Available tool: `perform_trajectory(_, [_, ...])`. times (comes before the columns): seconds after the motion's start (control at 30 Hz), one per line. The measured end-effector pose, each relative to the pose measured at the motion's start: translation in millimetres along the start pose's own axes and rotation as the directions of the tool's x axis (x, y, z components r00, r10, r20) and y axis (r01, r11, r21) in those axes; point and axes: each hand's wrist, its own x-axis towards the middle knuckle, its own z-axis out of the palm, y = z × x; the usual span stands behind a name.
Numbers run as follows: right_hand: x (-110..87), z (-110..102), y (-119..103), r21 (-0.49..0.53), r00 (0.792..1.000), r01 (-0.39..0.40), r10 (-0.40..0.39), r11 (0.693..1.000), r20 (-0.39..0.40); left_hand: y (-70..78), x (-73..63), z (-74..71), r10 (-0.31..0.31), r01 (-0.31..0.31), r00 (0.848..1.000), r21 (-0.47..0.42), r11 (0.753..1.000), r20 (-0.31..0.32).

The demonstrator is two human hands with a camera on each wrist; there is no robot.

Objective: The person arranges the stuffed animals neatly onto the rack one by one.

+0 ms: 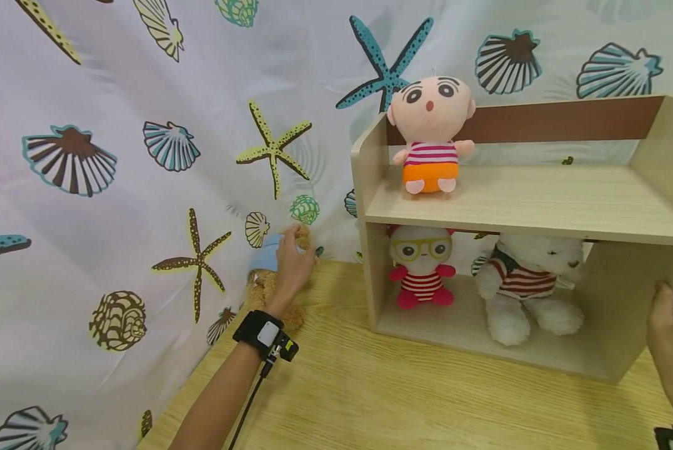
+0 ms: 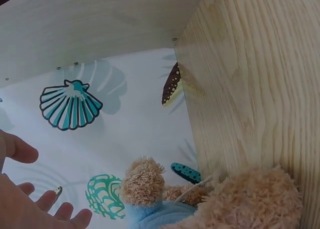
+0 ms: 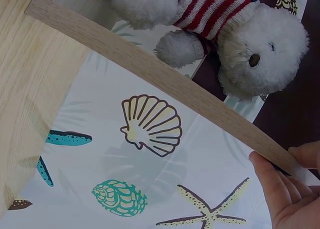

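A brown teddy bear (image 1: 263,287) in a light blue top sits on the table in the corner, left of the wooden shelf unit (image 1: 538,194). My left hand (image 1: 295,265) is beside it, covering part of it in the head view. In the left wrist view the fingers (image 2: 45,201) are spread and hold nothing, apart from the bear's curly fur (image 2: 250,204). At the far right my right hand (image 1: 670,337) grips the shelf's side panel (image 3: 200,96), thumb on one side and fingers on the other.
A doll in orange shorts (image 1: 430,150) sits on the upper board. Below are a doll with yellow glasses (image 1: 423,275) and a white bear (image 1: 510,322) in a striped sweater. Shell-printed cloth (image 1: 117,250) covers the walls. A cable (image 1: 249,406) runs from my left wrist.
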Motion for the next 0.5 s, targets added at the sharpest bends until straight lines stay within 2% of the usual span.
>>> perform_trajectory(0.23, [-0.1,-0.3,-1.3,0.017,0.999,-0.039,0.038,0.999,0.030,-3.1,2.6,-3.4,0.037,-0.041,0.997,0.075,0.996,0.062])
perform_trajectory(0.5, [-2.0,0.0,-0.7,0.007,0.997,-0.057,0.057,0.998,0.046,-9.3,3.2,-6.9,0.045,-0.063,0.994,0.179,0.982,0.102])
